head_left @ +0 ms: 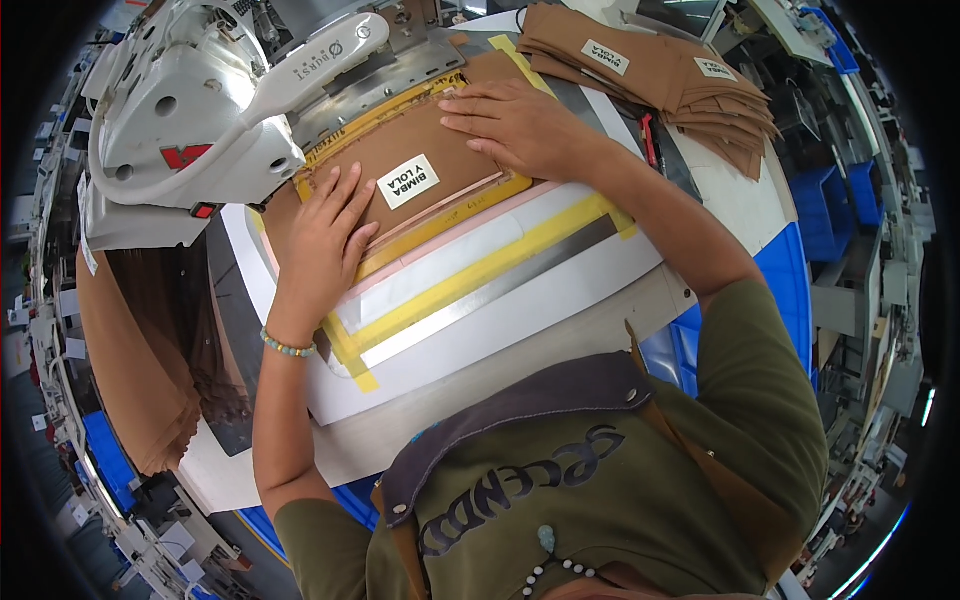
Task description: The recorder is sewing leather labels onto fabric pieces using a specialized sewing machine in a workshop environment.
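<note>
A brown fabric panel (385, 147) lies flat inside a yellow-edged sewing template (445, 222). On the panel sits a small white label (409, 181) with dark print. My left hand (322, 232) rests with fingers spread over the panel's left end, a beaded bracelet at its wrist. Across the right end lies my right hand (515, 125), its fingers stretched out flat and pointing left. Neither hand grips anything. Just beyond my left fingertips stands the head of a white sewing machine (180, 130), and its metal plate (375, 95) runs along the template's far edge.
Stacked brown labelled pieces (650, 65) lie at the far right, with a red-handled tool (648, 140) nearer me. Brown fabric (135, 350) hangs at the left. Under the template is a white sheet (520, 325) with yellow tape strips. Blue bins (830, 215) stand to the right.
</note>
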A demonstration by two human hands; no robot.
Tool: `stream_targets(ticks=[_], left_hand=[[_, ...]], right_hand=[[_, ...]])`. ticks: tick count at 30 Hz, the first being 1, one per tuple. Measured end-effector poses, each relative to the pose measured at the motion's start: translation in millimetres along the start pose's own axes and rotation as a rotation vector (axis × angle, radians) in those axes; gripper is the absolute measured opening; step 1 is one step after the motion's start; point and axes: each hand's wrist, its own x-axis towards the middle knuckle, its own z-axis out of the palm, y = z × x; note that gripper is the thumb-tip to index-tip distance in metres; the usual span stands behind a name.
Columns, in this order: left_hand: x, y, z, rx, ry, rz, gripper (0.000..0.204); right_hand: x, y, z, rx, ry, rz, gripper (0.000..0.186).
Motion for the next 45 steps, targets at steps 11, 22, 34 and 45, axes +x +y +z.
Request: stream_targets(ticks=[11, 22, 34, 45], left_hand=[[14.3, 1.1, -12.0, -0.130, -0.063, -0.032, 0.045], [30.7, 22.7, 14.1, 0.113, -0.054, 0.024, 0.056], [24.1, 24.7, 13.1, 0.109, -0.039, -0.016, 0.056], [34.9, 28.8, 17.0, 0.086, -0.006, -0.001, 0.050]], right_hand=[[6.8, 0.7, -3.5, -0.056, 0.013, -0.060, 0.043], [11.9, -7.4, -7.6, -0.149, 0.091, -0.136, 0.039], [10.0, -10.8, -7.5, -0.227, 0.062, -0.135, 0.039], [11.6, -10.2, -1.8, -0.263, 0.110, -0.168, 0.035]])
